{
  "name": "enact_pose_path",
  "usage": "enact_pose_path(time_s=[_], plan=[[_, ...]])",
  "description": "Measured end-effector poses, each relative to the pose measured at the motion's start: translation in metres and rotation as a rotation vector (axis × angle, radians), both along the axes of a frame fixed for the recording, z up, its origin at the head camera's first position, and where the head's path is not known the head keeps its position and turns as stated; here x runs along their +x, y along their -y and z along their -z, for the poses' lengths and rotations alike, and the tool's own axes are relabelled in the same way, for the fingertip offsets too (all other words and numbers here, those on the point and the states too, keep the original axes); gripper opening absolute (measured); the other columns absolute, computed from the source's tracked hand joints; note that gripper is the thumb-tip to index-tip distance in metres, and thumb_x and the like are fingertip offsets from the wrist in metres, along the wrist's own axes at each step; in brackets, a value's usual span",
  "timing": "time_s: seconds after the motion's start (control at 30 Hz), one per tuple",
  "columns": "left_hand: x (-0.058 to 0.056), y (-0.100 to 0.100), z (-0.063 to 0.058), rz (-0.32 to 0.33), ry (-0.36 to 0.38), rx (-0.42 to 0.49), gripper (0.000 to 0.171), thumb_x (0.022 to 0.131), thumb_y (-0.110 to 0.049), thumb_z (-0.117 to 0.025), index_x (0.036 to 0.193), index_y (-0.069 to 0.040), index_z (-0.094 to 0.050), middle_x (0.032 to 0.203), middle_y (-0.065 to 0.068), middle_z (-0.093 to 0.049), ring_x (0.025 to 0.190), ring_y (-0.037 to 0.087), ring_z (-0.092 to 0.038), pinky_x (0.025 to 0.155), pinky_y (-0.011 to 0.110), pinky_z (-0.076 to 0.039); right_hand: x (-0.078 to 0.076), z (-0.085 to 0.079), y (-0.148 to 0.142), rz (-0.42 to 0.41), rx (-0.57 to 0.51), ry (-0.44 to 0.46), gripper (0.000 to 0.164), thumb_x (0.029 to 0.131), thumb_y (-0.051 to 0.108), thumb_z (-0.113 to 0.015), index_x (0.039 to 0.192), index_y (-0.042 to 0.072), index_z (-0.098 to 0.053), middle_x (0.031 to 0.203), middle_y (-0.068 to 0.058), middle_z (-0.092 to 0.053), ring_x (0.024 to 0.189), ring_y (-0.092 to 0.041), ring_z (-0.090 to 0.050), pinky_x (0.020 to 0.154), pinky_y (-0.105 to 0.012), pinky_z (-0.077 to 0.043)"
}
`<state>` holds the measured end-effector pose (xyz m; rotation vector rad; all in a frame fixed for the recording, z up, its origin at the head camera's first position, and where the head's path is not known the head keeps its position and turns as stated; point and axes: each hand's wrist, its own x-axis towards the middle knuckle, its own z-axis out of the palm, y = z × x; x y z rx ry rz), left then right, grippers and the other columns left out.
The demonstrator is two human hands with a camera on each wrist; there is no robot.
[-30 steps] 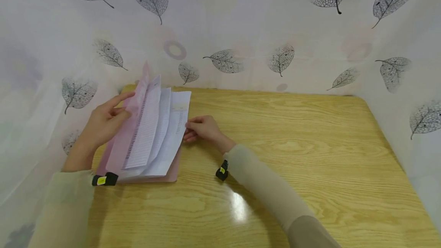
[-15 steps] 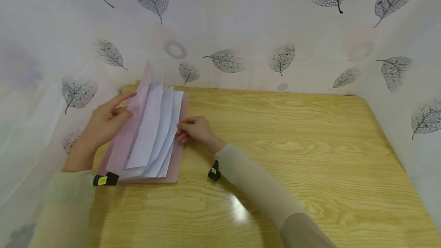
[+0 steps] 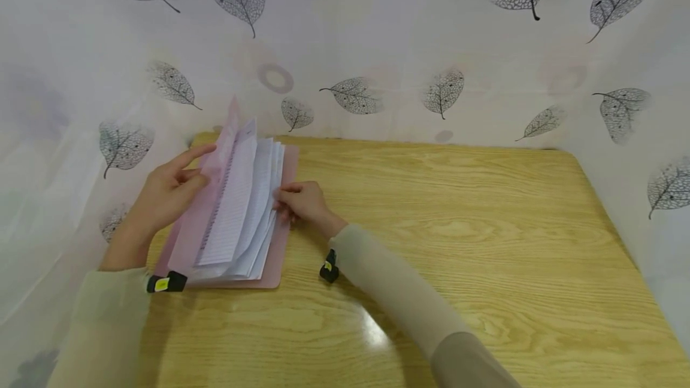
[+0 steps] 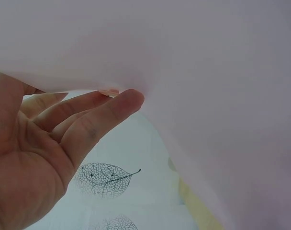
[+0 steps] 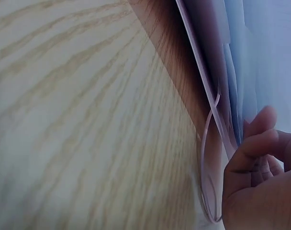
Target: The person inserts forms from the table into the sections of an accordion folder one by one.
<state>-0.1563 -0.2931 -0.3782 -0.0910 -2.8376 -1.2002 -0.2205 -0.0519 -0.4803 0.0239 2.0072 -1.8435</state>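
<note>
A translucent pink folder (image 3: pixel 274 259) lies partly open at the left of the table, with several white printed sheets (image 3: pixel 229 220) inside. My left hand (image 3: pixel 167 193) pinches the raised front cover at its left side. The left wrist view shows the thumb on the pink cover (image 4: pixel 217 86), the other fingers partly behind it. At the right edge of the sheets, my right hand (image 3: pixel 304 201) pinches paper between thumb and finger. In the right wrist view its curled fingers are at the paper edges (image 5: pixel 236 72); how many sheets they hold is hidden.
The wood-grain table (image 3: pixel 458 244) stretches to the right of the folder. A pale curtain (image 3: pixel 377 47) printed with leaves hangs behind the table and along both sides. A thin pink loop (image 5: pixel 205 182) hangs near the folder's edge in the right wrist view.
My right hand has moved left with the pinched paper, bringing its edge inward and uncovering more of the pink back cover. The left hand has hardly moved.
</note>
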Motion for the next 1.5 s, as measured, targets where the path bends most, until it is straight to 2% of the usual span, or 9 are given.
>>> enact_pose_path(time_s=[0.27,0.53,0.67,0.83,1.03,1.13,1.23,1.37,1.5], plan=[[0.001,0.002,0.003,0.023,-0.031,0.012,0.057,0.106,-0.014,-0.053,0.161,-0.023,-0.045,0.136,0.026,-0.064,0.087,-0.005,-0.055,0.063,0.022,-0.041,0.0,0.004,0.002,-0.003,0.037,-0.039,0.021,0.097,0.02,-0.075,0.108,0.003,-0.082,0.064,0.002,-0.069,0.044,-0.007,-0.055,0.044,-0.023,-0.042],[0.002,0.002,0.002,0.024,-0.024,0.008,0.056,0.107,-0.017,-0.052,0.162,-0.025,-0.044,0.143,0.026,-0.059,0.087,-0.003,-0.055,0.063,0.023,-0.042,0.0,0.004,-0.008,-0.042,-0.069,0.007,0.024,0.1,0.012,-0.071,0.116,-0.004,-0.077,0.086,-0.018,-0.079,0.049,-0.01,-0.063,0.047,-0.026,-0.052],[0.001,0.0,0.004,0.012,-0.032,-0.009,0.057,0.106,-0.015,-0.054,0.161,-0.024,-0.045,0.112,0.018,-0.069,0.075,0.001,-0.052,0.06,0.024,-0.041,-0.001,0.003,-0.019,-0.06,-0.116,0.021,0.026,0.101,0.007,-0.067,0.121,-0.008,-0.074,0.089,-0.021,-0.079,0.054,-0.01,-0.068,0.051,-0.025,-0.056],[-0.001,-0.003,0.009,0.018,-0.054,-0.004,0.057,0.104,-0.013,-0.059,0.159,-0.022,-0.048,0.082,0.0,-0.062,0.066,0.003,-0.049,0.058,0.025,-0.04,-0.002,0.001,-0.034,-0.051,-0.124,0.013,0.027,0.101,0.005,-0.066,0.122,-0.012,-0.072,0.094,-0.023,-0.079,0.057,-0.01,-0.069,0.055,-0.023,-0.057],[0.001,-0.006,0.013,0.044,-0.052,0.015,0.058,0.105,-0.014,-0.058,0.161,-0.023,-0.046,0.131,0.02,-0.064,0.08,-0.005,-0.055,0.067,0.019,-0.044,-0.004,-0.001,-0.053,-0.047,-0.125,0.017,0.028,0.102,0.004,-0.064,0.123,-0.014,-0.069,0.086,-0.014,-0.076,0.061,-0.011,-0.071,0.058,-0.024,-0.058],[0.0,-0.008,0.015,0.059,-0.063,0.013,0.056,0.105,-0.013,-0.058,0.159,-0.02,-0.048,0.134,0.025,-0.063,0.084,-0.007,-0.057,0.068,0.018,-0.045,-0.006,-0.002,-0.062,-0.036,-0.11,0.014,0.028,0.102,0.006,-0.064,0.123,-0.012,-0.069,0.088,-0.014,-0.077,0.062,-0.011,-0.071,0.06,-0.024,-0.059],[-0.001,-0.012,0.019,0.071,-0.081,-0.019,0.055,0.103,-0.012,-0.058,0.157,-0.018,-0.051,0.123,0.026,-0.068,0.087,0.006,-0.063,0.065,0.02,-0.045,-0.008,-0.004,-0.071,-0.019,-0.098,0.013,0.027,0.102,0.007,-0.065,0.122,-0.011,-0.07,0.091,-0.016,-0.078,0.063,-0.011,-0.072,0.06,-0.025,-0.059],[-0.001,-0.02,0.025,0.091,-0.067,-0.064,0.054,0.103,-0.014,-0.058,0.157,-0.017,-0.051,0.135,0.027,-0.066,0.104,0.033,-0.072,0.074,0.021,-0.048,-0.009,-0.008,-0.084,0.002,-0.095,0.017,0.029,0.102,0.006,-0.065,0.124,-0.012,-0.069,0.092,-0.016,-0.078,0.064,-0.013,-0.073,0.06,-0.025,-0.059],[-0.002,-0.029,0.034,0.131,-0.036,-0.068,0.055,0.104,-0.013,-0.06,0.158,-0.015,-0.049,0.148,0.03,-0.058,0.121,0.048,-0.068,0.089,0.043,-0.056,-0.012,-0.01,-0.095,0.021,-0.091,0.019,0.03,0.101,0.006,-0.066,0.125,-0.012,-0.068,0.091,-0.015,-0.078,0.066,-0.015,-0.074,0.061,-0.027,-0.06]])
